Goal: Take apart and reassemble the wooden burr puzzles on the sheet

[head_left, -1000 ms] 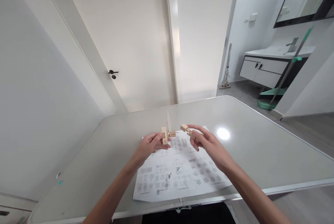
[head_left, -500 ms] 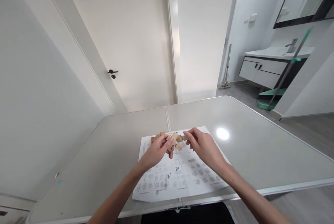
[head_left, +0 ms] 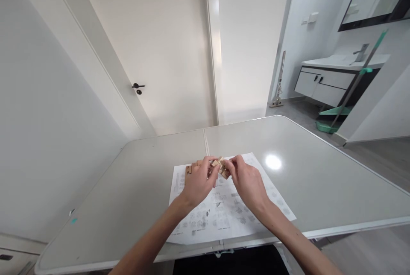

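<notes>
Between both hands, above a printed sheet (head_left: pixel 224 219), is a cluster of small light wooden blocks (head_left: pixel 221 162) fitted at angles to each other, like a burr puzzle. My left hand (head_left: pixel 200 181) pinches the cluster from the left, thumb in front. From the right, my right hand (head_left: pixel 246 179) has its thumb and fingertips closed on the same cluster. The fingers hide part of it, so I cannot tell how the pieces join. Just behind my left hand, darker brown wooden blocks (head_left: pixel 188 170) stand on the sheet's far left part.
The sheet lies on a large grey folding table (head_left: pixel 144 181) with a pale rim and a centre seam. A closed white door (head_left: pixel 166 53) is beyond it. At the right are a washbasin cabinet (head_left: pixel 323 83), a mop (head_left: pixel 280 83) and a green dustpan (head_left: pixel 328 126).
My hands have come closer together, the left moving right and turning more upright. My right fingers now meet the wooden cluster more closely, and it has turned. The view has shifted slightly.
</notes>
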The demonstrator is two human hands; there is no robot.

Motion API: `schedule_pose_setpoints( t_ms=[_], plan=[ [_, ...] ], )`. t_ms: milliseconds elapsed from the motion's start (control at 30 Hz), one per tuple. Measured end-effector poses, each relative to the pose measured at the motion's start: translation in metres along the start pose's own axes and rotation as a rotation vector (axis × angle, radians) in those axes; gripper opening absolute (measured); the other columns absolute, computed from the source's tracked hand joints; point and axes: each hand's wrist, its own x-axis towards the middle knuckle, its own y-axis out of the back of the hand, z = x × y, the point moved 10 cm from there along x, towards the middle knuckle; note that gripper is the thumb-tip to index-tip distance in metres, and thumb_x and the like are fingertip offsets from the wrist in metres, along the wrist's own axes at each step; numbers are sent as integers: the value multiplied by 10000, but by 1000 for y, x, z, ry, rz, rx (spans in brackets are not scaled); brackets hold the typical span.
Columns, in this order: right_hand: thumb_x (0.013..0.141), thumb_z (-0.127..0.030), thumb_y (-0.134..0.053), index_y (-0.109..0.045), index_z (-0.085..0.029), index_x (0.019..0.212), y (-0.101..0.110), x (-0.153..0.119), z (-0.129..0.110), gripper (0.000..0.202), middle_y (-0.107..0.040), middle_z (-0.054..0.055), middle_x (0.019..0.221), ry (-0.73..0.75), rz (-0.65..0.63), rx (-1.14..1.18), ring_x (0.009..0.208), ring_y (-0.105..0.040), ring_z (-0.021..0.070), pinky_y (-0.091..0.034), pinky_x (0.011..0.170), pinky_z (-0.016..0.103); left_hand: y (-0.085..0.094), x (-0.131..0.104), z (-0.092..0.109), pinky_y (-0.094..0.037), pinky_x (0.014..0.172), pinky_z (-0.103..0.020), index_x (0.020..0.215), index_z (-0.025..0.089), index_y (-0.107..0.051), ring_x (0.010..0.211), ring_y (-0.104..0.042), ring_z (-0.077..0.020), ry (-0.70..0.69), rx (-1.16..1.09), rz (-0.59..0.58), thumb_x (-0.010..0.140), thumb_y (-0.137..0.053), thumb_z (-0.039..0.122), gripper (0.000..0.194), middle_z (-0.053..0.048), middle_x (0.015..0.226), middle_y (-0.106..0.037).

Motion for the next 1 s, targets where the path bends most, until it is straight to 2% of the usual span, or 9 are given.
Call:
schedule_pose_setpoints(
  t_ms=[67, 133, 233, 300, 433, 500, 700, 867, 1000],
  plan=[
    [1072, -662, -222, -460, -262, 856, 2, -1, 0, 513, -723, 41, 742, 5, 31, 8, 555, -616, 226, -372, 549, 314, 1, 2, 3, -519, 672, -298, 1287, 260, -611, 693, -690, -193, -8, 48, 36, 1070, -415, 494, 374, 4, 745, -728],
    [1060, -694, -220, -469, -258, 865, 3, -2, 1, 538, -734, 49, 771, -11, 47, 33, 574, -636, 230, -384, 560, 316, 1, 3, 7, -547, 763, -322, 1313, 273, -620, 817, -725, -208, -38, 79, 65, 1078, -402, 471, 377, -31, 933, -780],
    [1053, -709, -243, -493, -252, 892, 4, -3, 4, 546, -755, 66, 835, -45, 45, 95, 651, -692, 244, -416, 591, 319, -2, 2, 13, -527, 977, -394, 1405, 265, -574, 1090, -708, -248, -88, 86, 70, 1100, -348, 427, 412, -73, 1199, -759],
    [1052, -712, -250, -511, -249, 910, 4, -4, 5, 550, -761, 76, 845, -67, 37, 111, 691, -715, 257, -425, 601, 321, -6, 1, 11, -506, 1036, -432, 1472, 249, -519, 1197, -665, -278, -85, 67, 49, 1097, -368, 446, 450, -101, 1285, -721],
    [1035, -744, -226, -521, -250, 914, 5, -3, 6, 588, -757, 93, 810, -78, 39, 84, 663, -705, 270, -422, 592, 334, -16, -1, 5, -566, 922, -426, 1566, 264, -382, 1072, -697, -291, -66, -17, -44, 972, -641, 463, 678, -122, 1346, -668],
    [1029, -755, -212, -515, -252, 906, 5, -4, 5, 599, -756, 94, 810, -63, 57, 73, 648, -697, 266, -419, 592, 335, -18, -1, 2, -573, 897, -425, 1566, 269, -370, 1012, -708, -287, -67, -9, -52, 914, -723, 426, 758, -117, 1321, -675],
    [1058, -708, -151, -523, -234, 944, 0, -8, -1, 613, -756, 94, 829, 3, 88, -32, 620, -688, 248, -357, 556, 307, -17, 3, 8, -548, 922, -440, 1496, 281, -453, 1042, -711, -305, -125, 182, 42, 905, -737, 311, 657, -102, 1260, -707],
    [1062, -692, -86, -530, -222, 914, -4, -11, -1, 663, -722, 81, 717, 22, 127, -157, 519, -636, 232, -290, 507, 297, -16, 6, 21, -537, 879, -445, 1410, 247, -547, 895, -722, -301, -152, 350, 63, 861, -762, 291, 591, -70, 1003, -759],
    [1068, -676, -81, -542, -219, 917, -7, -11, 1, 666, -712, 77, 680, 25, 128, -196, 510, -638, 235, -276, 501, 299, -10, 7, 29, -539, 818, -427, 1371, 245, -591, 856, -701, -285, -170, 437, 98, 826, -766, 293, 574, -94, 1109, -715]
  ],
)
